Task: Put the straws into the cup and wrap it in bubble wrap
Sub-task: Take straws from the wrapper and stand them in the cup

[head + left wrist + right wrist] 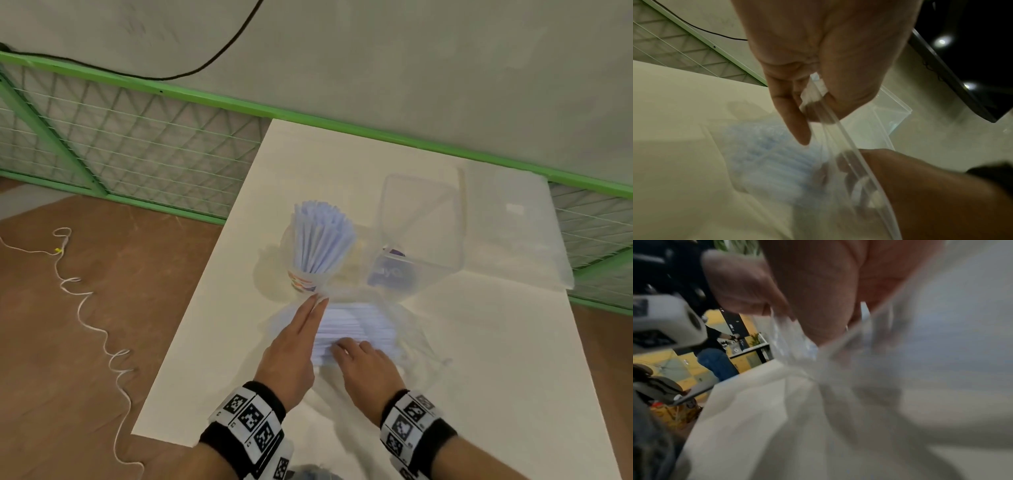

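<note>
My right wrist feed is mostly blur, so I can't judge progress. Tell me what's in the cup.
Observer: The cup stands upright on the table with a fanned bunch of straws in it.
Operator: Report the left hand.
Observer: The left hand pinches the zip edge of the clear bag between thumb and fingers.
Operator: Say what's left in that bag.
Observer: The bagged straws lie flat inside it, a thick stack on the near side of the cup.
</note>
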A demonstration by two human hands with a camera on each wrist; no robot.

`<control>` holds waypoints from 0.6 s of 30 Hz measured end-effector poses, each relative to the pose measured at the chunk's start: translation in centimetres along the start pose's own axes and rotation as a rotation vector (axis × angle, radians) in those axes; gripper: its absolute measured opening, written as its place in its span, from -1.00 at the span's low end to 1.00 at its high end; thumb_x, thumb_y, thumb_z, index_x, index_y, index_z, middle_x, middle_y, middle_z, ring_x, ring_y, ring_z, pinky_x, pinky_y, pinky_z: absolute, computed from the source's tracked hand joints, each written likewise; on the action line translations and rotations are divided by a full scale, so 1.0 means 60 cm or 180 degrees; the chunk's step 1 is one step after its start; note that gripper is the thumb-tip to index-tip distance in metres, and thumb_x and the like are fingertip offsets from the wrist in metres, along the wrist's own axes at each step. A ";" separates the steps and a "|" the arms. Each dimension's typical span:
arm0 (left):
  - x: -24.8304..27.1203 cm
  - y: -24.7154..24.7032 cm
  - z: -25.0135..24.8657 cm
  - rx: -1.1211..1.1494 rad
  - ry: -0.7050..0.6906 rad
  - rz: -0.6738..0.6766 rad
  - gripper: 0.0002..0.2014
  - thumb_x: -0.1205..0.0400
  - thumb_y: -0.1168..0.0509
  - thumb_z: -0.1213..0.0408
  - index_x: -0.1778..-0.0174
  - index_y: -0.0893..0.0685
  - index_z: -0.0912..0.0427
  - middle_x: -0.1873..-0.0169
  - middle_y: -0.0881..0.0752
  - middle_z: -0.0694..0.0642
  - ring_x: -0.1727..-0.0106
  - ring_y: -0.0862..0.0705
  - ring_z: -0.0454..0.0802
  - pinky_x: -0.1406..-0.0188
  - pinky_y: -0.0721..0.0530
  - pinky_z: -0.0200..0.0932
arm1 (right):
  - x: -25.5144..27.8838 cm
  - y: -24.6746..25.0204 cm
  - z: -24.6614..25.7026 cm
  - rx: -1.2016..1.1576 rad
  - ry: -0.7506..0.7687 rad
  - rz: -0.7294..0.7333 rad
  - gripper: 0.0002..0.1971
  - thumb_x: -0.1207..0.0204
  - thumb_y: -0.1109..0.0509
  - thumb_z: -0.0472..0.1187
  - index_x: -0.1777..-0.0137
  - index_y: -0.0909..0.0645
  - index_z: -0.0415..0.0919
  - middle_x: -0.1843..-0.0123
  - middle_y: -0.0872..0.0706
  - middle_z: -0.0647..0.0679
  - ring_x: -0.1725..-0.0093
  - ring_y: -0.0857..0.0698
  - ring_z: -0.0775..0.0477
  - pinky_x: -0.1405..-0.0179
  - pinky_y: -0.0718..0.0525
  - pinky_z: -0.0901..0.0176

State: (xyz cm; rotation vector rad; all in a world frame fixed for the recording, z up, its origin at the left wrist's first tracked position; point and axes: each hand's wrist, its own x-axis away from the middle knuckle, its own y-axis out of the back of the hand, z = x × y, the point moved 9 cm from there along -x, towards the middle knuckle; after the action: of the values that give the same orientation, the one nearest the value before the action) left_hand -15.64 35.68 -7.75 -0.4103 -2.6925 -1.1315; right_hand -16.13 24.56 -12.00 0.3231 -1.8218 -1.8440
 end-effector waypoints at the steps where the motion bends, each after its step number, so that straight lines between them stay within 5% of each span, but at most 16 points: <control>1: 0.000 -0.002 -0.002 -0.0016 0.0002 0.0003 0.03 -0.47 -0.15 0.69 -0.70 0.14 -0.22 -0.65 0.21 -0.39 -0.41 -0.50 -0.16 0.02 -0.61 -0.32 | 0.000 -0.003 0.000 0.0014 -0.0038 -0.0072 -0.43 0.04 -0.70 -0.32 -0.06 -0.74 -0.13 0.00 -0.75 -0.02 0.30 -0.71 -0.10 0.47 -0.67 0.07; 10: 0.012 -0.001 0.003 0.0079 -0.0013 -0.0077 0.02 -0.48 -0.17 0.71 -0.70 0.09 -0.21 -0.65 0.16 -0.41 -0.44 -0.50 -0.14 -0.10 -0.64 -0.30 | -0.007 -0.005 -0.004 0.0191 -0.0214 0.0029 -0.60 0.05 -0.72 -0.25 0.16 -0.75 -0.08 0.21 -0.73 0.00 0.26 -0.70 -0.14 0.36 -0.66 0.02; 15: 0.020 0.007 0.001 0.0020 -0.0004 -0.0135 0.00 -0.48 -0.18 0.70 -0.70 0.08 -0.15 -0.66 0.13 -0.35 -0.43 -0.51 -0.15 0.00 -0.44 -0.49 | -0.015 -0.019 0.000 0.0275 -0.0254 0.0348 -0.72 -0.28 -0.55 -0.27 -0.01 -0.70 -0.08 0.13 -0.78 -0.03 0.10 -0.70 -0.20 0.09 -0.62 -0.09; 18: 0.023 0.009 0.003 0.0043 -0.0009 -0.0154 0.00 -0.47 -0.19 0.70 -0.70 0.06 -0.16 -0.67 0.10 -0.34 -0.42 -0.52 -0.13 0.00 -0.44 -0.49 | -0.016 -0.023 0.001 0.0217 -0.0284 0.0339 -0.58 -0.07 -0.66 -0.26 0.02 -0.71 -0.07 0.27 -0.77 0.00 0.25 -0.70 -0.16 0.23 -0.63 -0.06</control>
State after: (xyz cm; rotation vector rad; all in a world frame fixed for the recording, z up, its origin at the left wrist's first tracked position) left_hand -16.78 36.42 -7.13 -0.3467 -2.7251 -1.1256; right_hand -15.61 25.06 -13.52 0.1668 -1.9264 -1.7521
